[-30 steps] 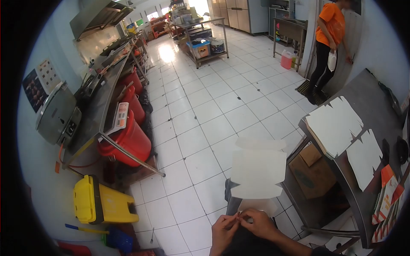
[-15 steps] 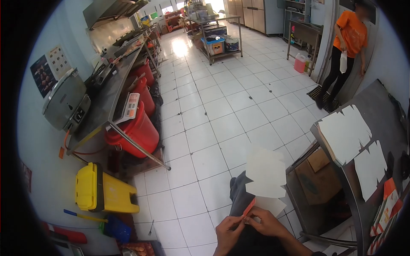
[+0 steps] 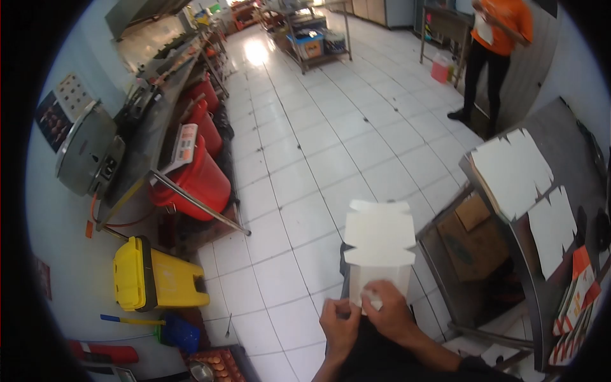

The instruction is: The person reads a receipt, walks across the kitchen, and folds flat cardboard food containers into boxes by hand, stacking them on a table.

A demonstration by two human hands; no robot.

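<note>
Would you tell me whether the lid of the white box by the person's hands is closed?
No, the lid of the box is open, spread out beyond the left hand and right hand.

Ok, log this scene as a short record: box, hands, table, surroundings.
white box: open, lid spread away from the hands
left hand: at its near left corner, fingers pinched
right hand: over its base
dark table: flat white sheets, red-and-white cartons
left side: yellow bin, red tubs
background: person in orange top, standing

Lidded pedal bin (image 3: 167, 277) before the steel counter (image 3: 141, 143); carton blanks (image 3: 512, 172) atop the right-hand table (image 3: 552, 137), cardboard box (image 3: 470, 248) beneath.
</note>
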